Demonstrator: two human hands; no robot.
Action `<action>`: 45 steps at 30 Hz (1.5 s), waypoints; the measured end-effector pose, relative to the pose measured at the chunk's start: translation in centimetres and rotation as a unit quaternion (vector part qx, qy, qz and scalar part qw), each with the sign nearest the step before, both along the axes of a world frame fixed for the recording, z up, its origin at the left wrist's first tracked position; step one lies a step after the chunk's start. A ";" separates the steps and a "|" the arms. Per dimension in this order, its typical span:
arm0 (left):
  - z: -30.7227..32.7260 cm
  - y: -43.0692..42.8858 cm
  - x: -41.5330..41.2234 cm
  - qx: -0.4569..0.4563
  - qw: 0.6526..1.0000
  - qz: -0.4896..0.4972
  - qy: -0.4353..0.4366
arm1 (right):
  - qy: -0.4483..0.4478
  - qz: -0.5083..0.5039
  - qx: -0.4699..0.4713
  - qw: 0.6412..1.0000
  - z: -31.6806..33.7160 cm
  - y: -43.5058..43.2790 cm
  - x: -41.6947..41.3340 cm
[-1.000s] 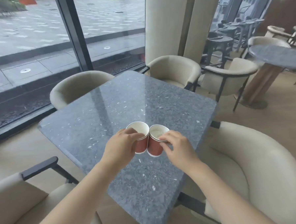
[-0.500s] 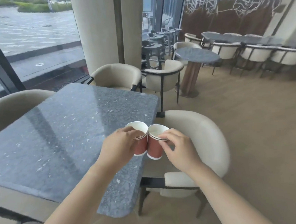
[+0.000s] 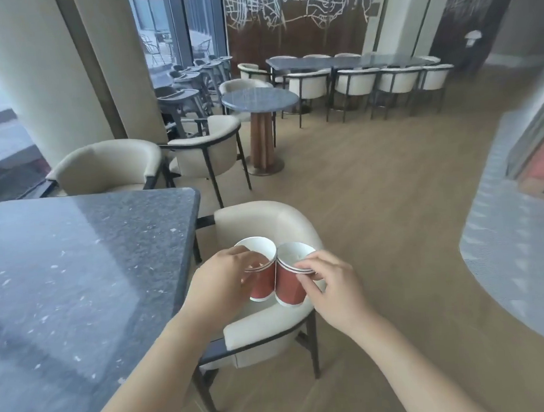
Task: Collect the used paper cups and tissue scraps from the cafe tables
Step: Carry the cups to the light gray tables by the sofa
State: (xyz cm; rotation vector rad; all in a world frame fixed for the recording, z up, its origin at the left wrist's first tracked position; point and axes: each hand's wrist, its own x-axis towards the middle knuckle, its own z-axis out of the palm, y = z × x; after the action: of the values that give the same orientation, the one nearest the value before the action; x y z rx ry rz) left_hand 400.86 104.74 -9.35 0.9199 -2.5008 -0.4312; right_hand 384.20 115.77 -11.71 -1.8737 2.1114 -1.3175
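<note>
Both cups now off the grey table [image 3: 79, 279], over a cream chair [image 3: 265, 218]: left hand [image 3: 218, 281] grips left cup [image 3: 261, 269], right hand [image 3: 334, 284] grips right cup [image 3: 289, 283].

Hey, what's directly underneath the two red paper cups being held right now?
The left hand and right hand hold the two red paper cups in the air above a cream armchair, beside the stone table. Hands and cups cover most of its seat.

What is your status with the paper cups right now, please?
Left hand gripping one red paper cup; right hand gripping the other cup. Cups side by side above cream armchair. Nothing blocking.
</note>
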 end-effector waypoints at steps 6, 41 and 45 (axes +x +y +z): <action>-0.4 5.0 -11.3 0.011 0.996 -0.087 -0.005 | -0.003 -0.086 0.024 0.996 -0.5 7.4 -9.0; -5.9 30.1 -64.3 0.077 0.856 -0.507 -0.059 | -0.044 -0.505 0.033 0.862 -6.6 38.8 -46.8; -6.3 29.1 -71.5 0.106 0.850 -0.514 -0.041 | -0.044 -0.506 0.056 0.859 -6.2 38.3 -54.0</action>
State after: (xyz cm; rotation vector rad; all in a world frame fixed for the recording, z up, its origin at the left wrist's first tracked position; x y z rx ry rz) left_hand 329.39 133.80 -15.68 -0.4686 -2.8651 -1.0076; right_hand 330.22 154.07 -17.94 -0.5343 3.1447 -1.2396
